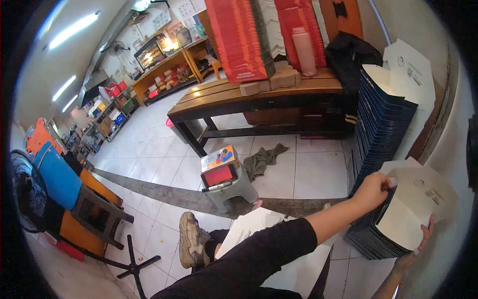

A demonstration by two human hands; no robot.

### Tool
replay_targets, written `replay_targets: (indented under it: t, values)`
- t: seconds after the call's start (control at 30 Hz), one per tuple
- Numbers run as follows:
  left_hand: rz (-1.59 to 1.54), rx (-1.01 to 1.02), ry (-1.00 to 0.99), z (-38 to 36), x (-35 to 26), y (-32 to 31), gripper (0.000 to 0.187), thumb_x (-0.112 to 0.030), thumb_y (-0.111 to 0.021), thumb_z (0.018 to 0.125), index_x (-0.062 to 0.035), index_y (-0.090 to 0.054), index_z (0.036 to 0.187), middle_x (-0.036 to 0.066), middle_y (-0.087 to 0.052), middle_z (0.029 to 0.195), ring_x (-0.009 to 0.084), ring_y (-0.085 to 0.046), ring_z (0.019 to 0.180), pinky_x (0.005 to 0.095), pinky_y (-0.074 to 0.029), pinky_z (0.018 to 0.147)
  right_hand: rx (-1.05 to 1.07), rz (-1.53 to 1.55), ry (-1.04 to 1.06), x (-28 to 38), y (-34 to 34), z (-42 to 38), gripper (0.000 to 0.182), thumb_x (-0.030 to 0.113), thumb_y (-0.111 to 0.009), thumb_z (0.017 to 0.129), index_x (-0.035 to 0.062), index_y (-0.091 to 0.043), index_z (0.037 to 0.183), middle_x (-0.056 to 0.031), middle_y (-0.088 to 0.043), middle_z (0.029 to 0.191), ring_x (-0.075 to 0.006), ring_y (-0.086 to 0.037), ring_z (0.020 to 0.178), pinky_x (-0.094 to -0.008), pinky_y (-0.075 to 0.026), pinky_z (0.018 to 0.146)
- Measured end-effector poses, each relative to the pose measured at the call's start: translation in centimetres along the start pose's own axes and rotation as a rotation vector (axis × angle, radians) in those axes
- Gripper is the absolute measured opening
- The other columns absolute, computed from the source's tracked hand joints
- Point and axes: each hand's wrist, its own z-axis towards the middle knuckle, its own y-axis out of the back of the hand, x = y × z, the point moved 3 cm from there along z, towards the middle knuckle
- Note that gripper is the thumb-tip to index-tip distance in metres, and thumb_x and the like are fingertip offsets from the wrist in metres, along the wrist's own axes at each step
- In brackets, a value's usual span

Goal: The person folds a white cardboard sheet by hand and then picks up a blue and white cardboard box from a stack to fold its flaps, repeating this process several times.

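At the right, a stack of nested paper food boxes (406,219), white inside and dark outside, stands low beside me. My left hand (373,192) reaches across to it, fingers closed on the top box's near upper corner. On the far right edge of the same box, my right hand (424,236) grips the rim; part of that hand is hidden behind the box wall. A white flat carton sheet (254,226) with small print lies across my lap, partly covered by my left sleeve.
A taller stack of boxes (381,124) rises behind. A wooden bench (298,87) carries red carton bundles (239,40) and a pinkish bottle (304,52). A grey stool (231,192) holds a small box (219,158). A cloth (264,160) lies on the floor; a fan (30,192) stands left.
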Motion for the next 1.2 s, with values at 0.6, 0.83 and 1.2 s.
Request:
replay_targets:
  t: [0.6, 0.83, 1.2]
  values:
    - [-0.054, -0.034, 0.050, -5.8, -1.8, 1.5, 0.034, -0.016, -0.061, 0.084, 0.0031, -0.058, 0.111, 0.025, -0.057, 0.109, 0.0364, -0.059, 0.096, 0.0405, -0.049, 0.083, 0.050, -0.069, -0.018, 2.2, -0.2, 0.5, 0.061, 0.054, -0.031, 0.097, 0.0047, -0.050, 0.128, -0.0189, -0.035, 0.148, -0.0347, -0.031, 0.137, -0.0483, -0.029, 0.111]
    - [1.029, -0.078, 0.098, -16.2, -2.0, 12.9, 0.066, -0.039, -0.069, 0.079, -0.0003, -0.049, 0.128, 0.021, -0.047, 0.129, 0.0361, -0.045, 0.121, 0.0500, -0.033, 0.103, -0.120, -0.458, 0.117, 6.6, 3.0, -2.7, 0.061, 0.048, -0.033, 0.099, 0.0022, -0.041, 0.137, -0.0193, -0.037, 0.147, -0.0359, -0.038, 0.134, -0.0484, -0.029, 0.110]
    - [0.795, 0.256, -0.231, -23.0, 0.3, 15.5, 0.049, -0.014, -0.062, 0.081, -0.0100, -0.051, 0.129, 0.012, -0.053, 0.130, 0.0311, -0.049, 0.118, 0.0445, -0.040, 0.098, 0.160, -0.625, 0.247, 14.7, -6.8, -4.4, 0.043, 0.027, -0.042, 0.100, 0.0022, -0.045, 0.136, -0.0189, -0.040, 0.144, -0.0336, -0.037, 0.134, -0.0460, -0.028, 0.110]
